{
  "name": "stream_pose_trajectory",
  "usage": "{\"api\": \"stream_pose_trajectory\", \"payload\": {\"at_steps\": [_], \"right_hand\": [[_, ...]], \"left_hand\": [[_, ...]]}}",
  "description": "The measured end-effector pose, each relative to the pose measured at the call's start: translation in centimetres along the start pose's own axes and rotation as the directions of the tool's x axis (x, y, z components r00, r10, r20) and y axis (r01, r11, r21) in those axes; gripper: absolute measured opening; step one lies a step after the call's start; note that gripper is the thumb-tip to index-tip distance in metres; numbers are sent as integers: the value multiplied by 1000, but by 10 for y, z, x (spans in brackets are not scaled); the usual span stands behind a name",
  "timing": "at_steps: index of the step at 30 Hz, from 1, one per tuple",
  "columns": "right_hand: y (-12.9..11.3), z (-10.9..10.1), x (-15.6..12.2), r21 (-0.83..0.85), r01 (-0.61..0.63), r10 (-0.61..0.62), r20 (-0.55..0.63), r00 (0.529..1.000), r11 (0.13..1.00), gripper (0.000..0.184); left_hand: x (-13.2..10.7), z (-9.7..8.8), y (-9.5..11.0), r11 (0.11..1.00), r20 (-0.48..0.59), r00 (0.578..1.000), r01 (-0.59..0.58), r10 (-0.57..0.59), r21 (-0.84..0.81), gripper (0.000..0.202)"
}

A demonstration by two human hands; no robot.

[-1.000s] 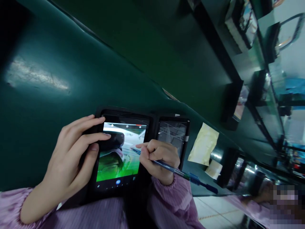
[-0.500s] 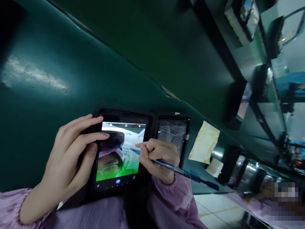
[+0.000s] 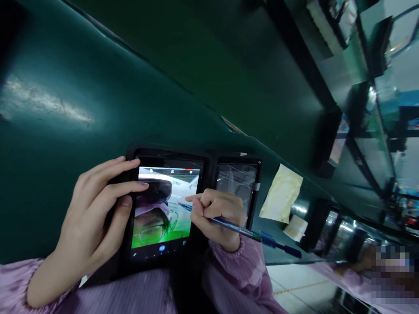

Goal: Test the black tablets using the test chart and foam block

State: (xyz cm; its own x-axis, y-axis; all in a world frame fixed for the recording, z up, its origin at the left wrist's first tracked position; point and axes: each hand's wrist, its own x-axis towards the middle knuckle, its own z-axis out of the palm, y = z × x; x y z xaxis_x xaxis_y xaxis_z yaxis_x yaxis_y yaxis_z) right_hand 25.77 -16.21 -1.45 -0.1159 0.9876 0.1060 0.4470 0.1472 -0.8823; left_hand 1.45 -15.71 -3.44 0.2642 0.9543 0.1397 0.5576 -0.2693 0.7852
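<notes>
The tablet lies at the near edge of the green desk, screen up and lit, its long axis running away from the person. A second, dark device sits just beside it on the right, touching or nearly so; the seam between them is too dark to judge.

The left hand is at the tablet's left edge. Its fingers are spread moderately and wrap over the frame, with two fingertips resting on the upper left of the screen. The palm side is hidden, so how firmly it clamps the case cannot be told.

The right hand is curled narrow around a blue pen, holding it between thumb and forefinger. The pen's long axis runs from lower right to upper left. Its tip meets, or is just above, the right-hand part of the screen; contact cannot be confirmed. The capped rear end projects well past the wrist toward the right.

The pen tip lies to the right of the left fingertips, with bare screen between. The right hand is the nearer to the screen's middle.

Two pale paper slips lie on the desk right of the dark device. Another person's sleeve shows at lower right, well apart.
</notes>
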Motion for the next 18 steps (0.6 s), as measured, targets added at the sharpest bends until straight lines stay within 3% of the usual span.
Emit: {"api": "stream_pose_trajectory", "payload": {"at_steps": [18], "right_hand": [[2,2,-1,11,-19,19,-35,999,1000,47]], "left_hand": [[0,1,-1,1000,3,1000,6,-6,-12,30]]}}
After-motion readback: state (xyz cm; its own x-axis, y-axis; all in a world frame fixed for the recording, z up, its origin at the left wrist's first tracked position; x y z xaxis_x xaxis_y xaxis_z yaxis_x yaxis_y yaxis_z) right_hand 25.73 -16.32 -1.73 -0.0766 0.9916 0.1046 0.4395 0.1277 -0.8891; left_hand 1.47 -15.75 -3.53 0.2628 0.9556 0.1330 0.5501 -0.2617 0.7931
